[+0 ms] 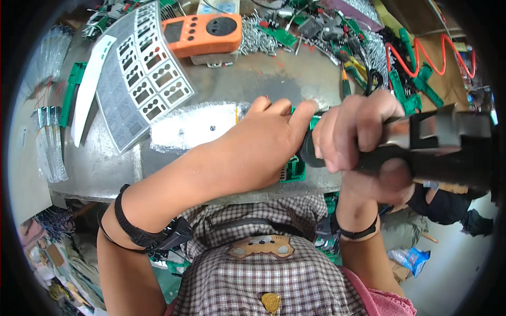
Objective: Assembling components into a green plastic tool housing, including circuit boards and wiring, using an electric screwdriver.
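My left hand (271, 129) is closed around a small green plastic housing (296, 171) near the table's front edge. Its fingers and palm cover most of the part. My right hand (358, 131) wraps round a dark power screwdriver (448, 152), which lies sideways with its body toward the right. The black front end (314, 151) of the tool reaches the green housing beside my left fingers; the exact contact point is hidden. Motion blurs the right hand and the tool body. Behind my left forearm lies a clear-wrapped silvery pad (195, 128).
A grey sheet of labels (121, 97) and an orange multimeter (205, 34) lie at the back left. Heaps of screws (255, 37) and green parts (284, 36) fill the far side. A red coiled hose (443, 58) hangs at the right. Plastic bags (50, 142) are at the left.
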`<state>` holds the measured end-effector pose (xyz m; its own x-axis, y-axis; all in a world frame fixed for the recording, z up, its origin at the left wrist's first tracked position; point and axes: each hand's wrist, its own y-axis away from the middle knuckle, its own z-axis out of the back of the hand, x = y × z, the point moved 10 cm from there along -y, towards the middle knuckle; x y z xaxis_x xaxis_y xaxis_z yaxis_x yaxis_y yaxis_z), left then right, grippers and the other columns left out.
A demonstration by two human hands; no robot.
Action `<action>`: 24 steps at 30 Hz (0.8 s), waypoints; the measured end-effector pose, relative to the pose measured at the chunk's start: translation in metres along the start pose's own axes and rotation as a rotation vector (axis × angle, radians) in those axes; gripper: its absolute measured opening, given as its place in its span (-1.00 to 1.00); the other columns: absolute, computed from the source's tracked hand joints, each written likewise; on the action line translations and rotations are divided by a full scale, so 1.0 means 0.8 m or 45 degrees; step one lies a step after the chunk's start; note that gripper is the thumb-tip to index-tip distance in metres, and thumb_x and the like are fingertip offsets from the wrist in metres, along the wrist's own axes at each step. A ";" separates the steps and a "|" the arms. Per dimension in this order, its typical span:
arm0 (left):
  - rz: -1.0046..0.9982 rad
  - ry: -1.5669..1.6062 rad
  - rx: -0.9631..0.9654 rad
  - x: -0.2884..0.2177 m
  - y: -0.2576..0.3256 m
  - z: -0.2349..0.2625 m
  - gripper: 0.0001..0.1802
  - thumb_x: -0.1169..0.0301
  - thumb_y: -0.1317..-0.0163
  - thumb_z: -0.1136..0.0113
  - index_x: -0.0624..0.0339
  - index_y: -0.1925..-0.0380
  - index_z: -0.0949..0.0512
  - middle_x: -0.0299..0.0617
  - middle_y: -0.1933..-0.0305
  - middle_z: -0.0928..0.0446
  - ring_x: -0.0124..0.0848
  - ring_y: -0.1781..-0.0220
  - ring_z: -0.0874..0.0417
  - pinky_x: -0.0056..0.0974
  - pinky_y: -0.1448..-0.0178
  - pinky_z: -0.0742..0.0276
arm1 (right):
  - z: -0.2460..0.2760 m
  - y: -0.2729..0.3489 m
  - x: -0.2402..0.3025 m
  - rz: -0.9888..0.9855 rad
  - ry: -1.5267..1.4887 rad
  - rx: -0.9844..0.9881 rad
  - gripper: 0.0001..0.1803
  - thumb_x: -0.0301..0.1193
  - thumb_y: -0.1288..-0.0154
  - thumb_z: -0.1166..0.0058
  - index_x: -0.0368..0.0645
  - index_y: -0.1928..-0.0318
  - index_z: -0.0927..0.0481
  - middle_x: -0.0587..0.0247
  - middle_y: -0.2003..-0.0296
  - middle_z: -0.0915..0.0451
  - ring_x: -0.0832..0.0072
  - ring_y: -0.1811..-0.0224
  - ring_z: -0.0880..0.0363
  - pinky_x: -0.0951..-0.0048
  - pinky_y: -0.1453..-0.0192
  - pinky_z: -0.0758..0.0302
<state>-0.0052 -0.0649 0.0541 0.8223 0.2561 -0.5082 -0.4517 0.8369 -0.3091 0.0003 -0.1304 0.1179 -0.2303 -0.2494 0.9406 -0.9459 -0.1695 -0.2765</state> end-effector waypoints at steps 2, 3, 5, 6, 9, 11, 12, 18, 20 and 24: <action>0.019 -0.026 -0.012 0.007 0.006 0.004 -0.22 0.62 0.12 -0.29 0.64 -0.19 -0.26 0.07 0.11 -0.56 -0.05 -0.02 -0.53 -0.09 -0.04 -0.35 | -0.008 -0.002 -0.012 -0.005 0.032 0.038 -0.47 0.04 -0.28 -0.28 -0.13 0.29 -0.35 0.29 0.53 -0.44 0.43 0.56 -0.47 0.35 0.40 -0.47; 0.040 -0.015 0.044 0.008 0.005 0.001 -0.22 0.62 0.09 -0.29 0.60 -0.21 -0.26 0.05 0.09 -0.55 -0.03 -0.02 -0.53 -0.08 -0.04 -0.36 | -0.003 0.006 -0.005 -0.008 0.183 -0.150 -0.44 0.07 -0.29 -0.25 -0.18 0.22 -0.37 0.29 0.54 -0.43 0.42 0.55 -0.47 0.32 0.37 -0.47; 0.055 -0.011 0.102 0.006 0.006 -0.003 -0.22 0.61 0.06 -0.29 0.57 -0.24 -0.26 0.04 0.07 -0.55 -0.02 -0.02 -0.53 -0.07 -0.04 -0.37 | 0.014 0.016 0.000 0.052 0.233 -0.266 -0.33 0.12 -0.33 -0.17 -0.27 -0.02 -0.36 0.31 0.54 -0.41 0.43 0.53 -0.47 0.27 0.32 -0.46; 0.136 0.088 0.106 0.011 0.007 0.000 -0.19 0.57 0.02 -0.33 0.43 -0.31 -0.26 0.06 -0.06 -0.49 0.00 -0.09 -0.48 -0.05 -0.13 -0.33 | 0.028 0.018 0.003 0.127 0.145 -0.206 -0.24 0.13 -0.36 -0.13 -0.31 -0.18 -0.33 0.32 0.55 -0.39 0.43 0.52 -0.46 0.24 0.29 -0.45; 0.208 0.228 -0.038 0.033 0.023 0.026 -0.09 0.47 -0.02 -0.43 0.24 -0.41 -0.24 0.06 -0.20 -0.42 0.03 -0.19 -0.42 -0.02 -0.26 -0.30 | 0.106 0.056 0.054 0.130 0.272 -0.519 -0.17 0.04 -0.49 0.02 -0.20 -0.52 -0.06 0.32 0.37 -0.38 0.51 0.45 -0.35 0.33 0.24 -0.38; 0.281 0.095 -0.143 0.049 0.045 0.044 0.06 0.35 0.06 -0.56 0.18 -0.47 -0.20 0.02 -0.20 -0.40 0.06 -0.25 -0.39 0.01 -0.33 -0.29 | 0.178 0.103 0.071 -0.017 0.742 -0.709 -0.32 -0.26 -0.51 -0.03 -0.21 -0.49 -0.12 0.26 0.15 -0.47 0.51 0.23 -0.46 0.36 0.04 -0.47; 0.268 0.093 -0.120 0.051 0.055 0.038 0.06 0.35 0.06 -0.56 0.18 -0.47 -0.20 0.02 -0.20 -0.40 0.06 -0.25 -0.39 0.01 -0.33 -0.29 | 0.195 0.118 0.069 -0.130 1.010 -0.772 -0.32 -0.39 -0.49 -0.07 -0.20 -0.50 -0.12 0.24 0.08 -0.48 0.51 0.14 -0.49 0.38 -0.05 -0.48; 0.570 -0.228 0.130 0.070 0.083 0.023 0.03 0.18 0.01 -0.53 0.23 -0.45 -0.24 -0.01 -0.21 -0.36 0.00 -0.23 -0.38 0.02 -0.35 -0.28 | 0.282 0.170 0.017 -0.738 2.242 -0.470 -0.27 -0.46 -0.19 -0.41 -0.11 -0.38 -0.46 -0.03 -0.11 -0.59 0.09 -0.11 -0.58 0.23 -0.23 -0.48; 0.581 -0.178 0.145 0.065 0.074 0.038 0.02 0.20 -0.03 -0.52 0.24 -0.47 -0.22 0.01 -0.27 -0.37 -0.01 -0.26 -0.38 0.00 -0.41 -0.24 | 0.228 0.116 0.051 -0.330 2.406 -0.357 -0.32 -0.52 -0.10 -0.34 -0.09 -0.31 -0.54 0.02 -0.15 -0.58 0.02 -0.18 -0.52 0.15 -0.28 -0.46; 0.405 0.354 -0.210 0.081 0.015 0.069 -0.30 0.34 -0.34 -0.26 0.29 -0.43 -0.28 -0.01 -0.16 -0.57 -0.10 -0.26 -0.46 -0.10 -0.42 -0.27 | 0.147 0.024 -0.031 0.030 1.841 0.284 -0.46 -0.58 -0.10 -0.28 -0.13 -0.16 -0.61 0.17 0.04 -0.63 0.12 0.02 -0.51 0.21 -0.13 -0.50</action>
<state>0.0621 -0.0112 0.0618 0.5195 0.3298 -0.7883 -0.7347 0.6434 -0.2151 0.0148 -0.2394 0.0660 -0.3958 0.8773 0.2715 -0.9155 -0.3536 -0.1920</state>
